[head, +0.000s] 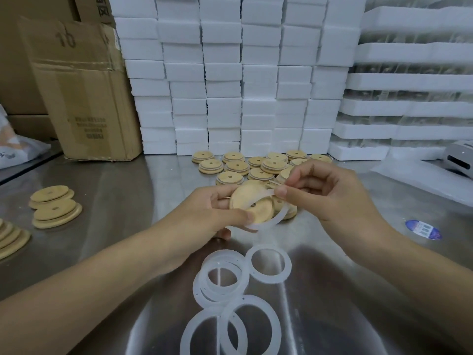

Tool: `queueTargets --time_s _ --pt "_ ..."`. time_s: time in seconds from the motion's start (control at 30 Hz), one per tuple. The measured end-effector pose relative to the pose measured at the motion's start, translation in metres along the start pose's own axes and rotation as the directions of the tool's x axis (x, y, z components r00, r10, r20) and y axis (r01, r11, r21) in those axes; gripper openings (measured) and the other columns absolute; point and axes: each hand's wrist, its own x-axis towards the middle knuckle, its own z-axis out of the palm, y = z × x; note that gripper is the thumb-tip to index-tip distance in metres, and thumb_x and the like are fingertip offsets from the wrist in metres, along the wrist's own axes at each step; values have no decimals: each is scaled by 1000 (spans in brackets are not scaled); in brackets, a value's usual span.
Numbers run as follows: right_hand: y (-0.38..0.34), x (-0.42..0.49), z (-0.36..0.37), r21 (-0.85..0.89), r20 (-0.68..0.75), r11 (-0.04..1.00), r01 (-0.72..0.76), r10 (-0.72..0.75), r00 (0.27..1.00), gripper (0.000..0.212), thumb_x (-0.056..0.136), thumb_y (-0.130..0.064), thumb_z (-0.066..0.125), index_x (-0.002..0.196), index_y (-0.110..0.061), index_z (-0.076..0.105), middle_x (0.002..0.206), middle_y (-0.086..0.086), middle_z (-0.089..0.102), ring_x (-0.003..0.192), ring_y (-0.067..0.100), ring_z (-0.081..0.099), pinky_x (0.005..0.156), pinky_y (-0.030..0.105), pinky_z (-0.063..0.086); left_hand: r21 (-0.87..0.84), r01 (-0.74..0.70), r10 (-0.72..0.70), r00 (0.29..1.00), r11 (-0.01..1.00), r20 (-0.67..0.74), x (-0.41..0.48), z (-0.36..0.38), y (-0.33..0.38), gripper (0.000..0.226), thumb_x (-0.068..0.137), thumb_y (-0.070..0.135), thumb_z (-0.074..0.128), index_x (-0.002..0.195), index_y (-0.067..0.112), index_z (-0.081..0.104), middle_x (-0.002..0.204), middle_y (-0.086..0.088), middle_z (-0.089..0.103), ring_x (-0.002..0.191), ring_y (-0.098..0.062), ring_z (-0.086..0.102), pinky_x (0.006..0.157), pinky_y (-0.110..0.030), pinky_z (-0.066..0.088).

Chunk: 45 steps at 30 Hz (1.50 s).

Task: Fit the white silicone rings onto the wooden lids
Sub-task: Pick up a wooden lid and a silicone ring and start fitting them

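My left hand (217, 213) grips a round wooden lid (252, 202) above the steel table, thumb on its near edge. My right hand (322, 190) pinches a white silicone ring (268, 221) at its upper part; the ring loops across the lid's face and hangs below its lower edge. Several loose white rings (230, 285) lie on the table close to me. A pile of bare wooden lids (245, 165) sits behind my hands.
Several wooden lids (55, 208) lie stacked at the left on the steel table (122, 201). A cardboard box (82, 98) stands back left. White foam blocks (230, 73) form a wall behind. A blue sticker (423, 229) and a grey device (460, 157) are at the right.
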Motion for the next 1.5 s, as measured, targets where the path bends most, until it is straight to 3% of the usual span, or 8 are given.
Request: queueTargets --time_s 0.17,0.33,0.5,0.6,0.93,1.1,1.2,1.5 --pt "12 -1 0 -91 -1 996 -13 13 1000 15 84 -10 85 92 -13 72 81 1 72 76 15 64 70 18 52 -51 -26 23 998 998 -50 0 4 -6 40 97 12 78 133 29 73 119 -1 81 92 -11 73 75 -33 50" --pt "16 -5 3 -147 6 988 -39 40 999 16 83 -27 85 93 -20 75 81 -5 72 73 9 64 62 13 48 -71 -45 38 995 996 -93 0 8 -6 45 94 14 80 135 30 70 115 -2 82 88 -12 72 76 -31 54" --pt "15 -8 7 -208 43 976 64 -57 997 5 90 -17 81 87 -16 77 82 -2 76 76 14 67 71 19 52 51 -128 131 990 990 -58 -4 13 -9 39 100 16 74 134 34 72 117 6 81 100 -17 78 75 -28 63" --pt "14 -9 8 -229 44 971 72 -64 997 5 91 -19 81 87 -18 78 86 -1 77 83 21 71 77 24 56 -2 -141 141 989 990 -35 -4 17 -9 38 102 15 70 137 29 71 121 4 80 106 -21 79 81 -38 68" --pt "16 -11 10 -228 89 970 87 -68 994 7 94 -24 78 88 -25 78 86 -2 78 81 11 72 75 19 55 23 -203 202 979 979 22 -6 18 -12 40 103 1 66 135 24 74 118 0 81 105 -24 80 86 -39 67" --pt "16 -9 6 -265 91 962 64 -41 995 7 95 -27 78 88 -25 78 89 -3 78 86 16 73 81 24 58 65 -207 208 978 976 -14 -5 19 -12 39 103 5 68 134 28 74 118 4 81 100 -23 81 83 -36 67" --pt "17 -10 3 -280 96 959 49 -23 995 10 97 -26 76 87 -27 77 89 -5 78 87 12 73 79 21 54 100 -216 221 975 971 -39 -5 20 -13 35 105 11 67 133 30 75 118 6 80 99 -21 81 80 -37 68" --pt "15 -10 2 -257 91 965 56 -34 995 13 97 -20 76 86 -26 78 87 -3 78 84 12 73 78 19 56 42 -220 223 971 975 -89 -4 19 -14 9 105 21 66 107 12 66 98 -12 79 87 -26 75 80 -49 68"
